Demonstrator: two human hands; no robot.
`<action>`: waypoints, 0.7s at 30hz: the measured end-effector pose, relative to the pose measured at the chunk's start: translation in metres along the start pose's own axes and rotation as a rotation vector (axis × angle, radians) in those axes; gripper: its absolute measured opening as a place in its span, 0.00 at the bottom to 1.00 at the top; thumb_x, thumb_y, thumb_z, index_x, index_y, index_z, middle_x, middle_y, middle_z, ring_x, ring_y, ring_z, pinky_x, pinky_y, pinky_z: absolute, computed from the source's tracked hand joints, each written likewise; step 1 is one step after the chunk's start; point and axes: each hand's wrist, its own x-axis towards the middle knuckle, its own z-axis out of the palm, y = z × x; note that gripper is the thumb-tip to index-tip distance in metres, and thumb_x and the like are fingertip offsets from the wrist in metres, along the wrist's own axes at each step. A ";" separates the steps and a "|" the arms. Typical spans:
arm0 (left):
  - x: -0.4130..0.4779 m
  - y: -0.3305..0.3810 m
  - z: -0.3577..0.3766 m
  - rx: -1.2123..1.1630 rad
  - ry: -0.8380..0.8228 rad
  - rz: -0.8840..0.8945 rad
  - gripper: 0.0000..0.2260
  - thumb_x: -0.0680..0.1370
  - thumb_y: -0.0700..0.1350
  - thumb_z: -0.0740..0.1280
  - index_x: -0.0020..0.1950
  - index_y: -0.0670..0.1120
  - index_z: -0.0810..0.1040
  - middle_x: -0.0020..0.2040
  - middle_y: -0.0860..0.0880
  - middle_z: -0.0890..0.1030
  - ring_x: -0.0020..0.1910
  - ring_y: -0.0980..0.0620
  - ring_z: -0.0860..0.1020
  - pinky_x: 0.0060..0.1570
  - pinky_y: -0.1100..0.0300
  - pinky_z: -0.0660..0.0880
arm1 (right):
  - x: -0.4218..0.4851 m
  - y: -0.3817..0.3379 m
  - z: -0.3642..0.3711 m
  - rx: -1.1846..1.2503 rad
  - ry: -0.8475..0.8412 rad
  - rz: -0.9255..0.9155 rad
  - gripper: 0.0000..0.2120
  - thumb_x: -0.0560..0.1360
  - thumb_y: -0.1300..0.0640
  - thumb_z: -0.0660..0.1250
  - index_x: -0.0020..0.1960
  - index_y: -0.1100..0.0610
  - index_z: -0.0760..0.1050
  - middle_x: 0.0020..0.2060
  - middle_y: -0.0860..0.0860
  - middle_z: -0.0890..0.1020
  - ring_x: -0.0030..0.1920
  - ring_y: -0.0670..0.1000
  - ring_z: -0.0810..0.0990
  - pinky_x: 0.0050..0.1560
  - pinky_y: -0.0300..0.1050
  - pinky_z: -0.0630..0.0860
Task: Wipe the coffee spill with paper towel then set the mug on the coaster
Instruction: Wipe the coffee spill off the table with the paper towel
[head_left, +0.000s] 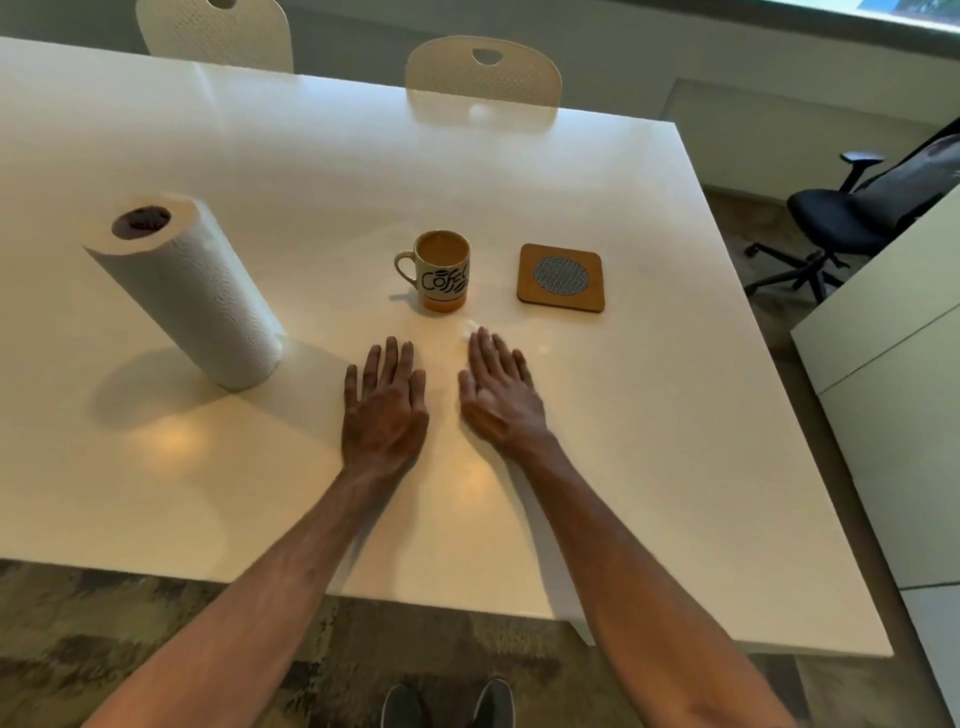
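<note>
Currently both hands lie flat and empty on the counter (675, 415), fingers spread: left hand (383, 410) palm down, right hand (496, 395) tilted slightly onto its edge, nothing held in either. Nothing of the task appears done yet.

Step in hand, as I judge it: fetch a sheet. The paper towel roll (182, 291) stands upright well to my left, so the left hand should steady the roll while the right tears one sheet cleanly along a perforation; pulling one-handed would likely tip it.

The mug (441, 270) sits just beyond my fingertips, nearly full of coffee, handle toward the left. The coaster (561, 278) lies near it on the right, apart, not touching. Wipe toward myself, away from the mug base, to avoid jostling it.

Hard to make out: the spill. Only a faint pale patch (470, 328) shows near my right fingertips; glare hides its extent. Whether liquid runs under the mug, I cannot tell.
</note>
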 end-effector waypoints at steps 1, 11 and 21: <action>0.000 0.000 0.000 -0.002 -0.007 0.007 0.27 0.89 0.58 0.42 0.89 0.54 0.49 0.89 0.53 0.49 0.88 0.53 0.46 0.86 0.45 0.42 | -0.005 -0.004 0.004 -0.002 -0.017 -0.030 0.32 0.87 0.41 0.40 0.86 0.52 0.33 0.86 0.48 0.35 0.85 0.46 0.33 0.85 0.52 0.35; -0.003 -0.001 -0.002 0.042 -0.012 0.037 0.27 0.89 0.56 0.42 0.89 0.53 0.48 0.90 0.51 0.48 0.89 0.51 0.46 0.87 0.42 0.44 | -0.077 -0.019 0.032 -0.020 0.001 -0.118 0.31 0.87 0.42 0.40 0.86 0.49 0.34 0.86 0.45 0.36 0.85 0.44 0.33 0.86 0.50 0.36; -0.011 -0.001 -0.002 0.066 -0.012 0.022 0.28 0.89 0.52 0.48 0.89 0.54 0.48 0.90 0.52 0.48 0.89 0.51 0.47 0.87 0.44 0.43 | -0.132 0.031 0.025 -0.076 0.111 0.012 0.30 0.87 0.42 0.38 0.86 0.47 0.34 0.85 0.42 0.34 0.84 0.42 0.33 0.84 0.52 0.34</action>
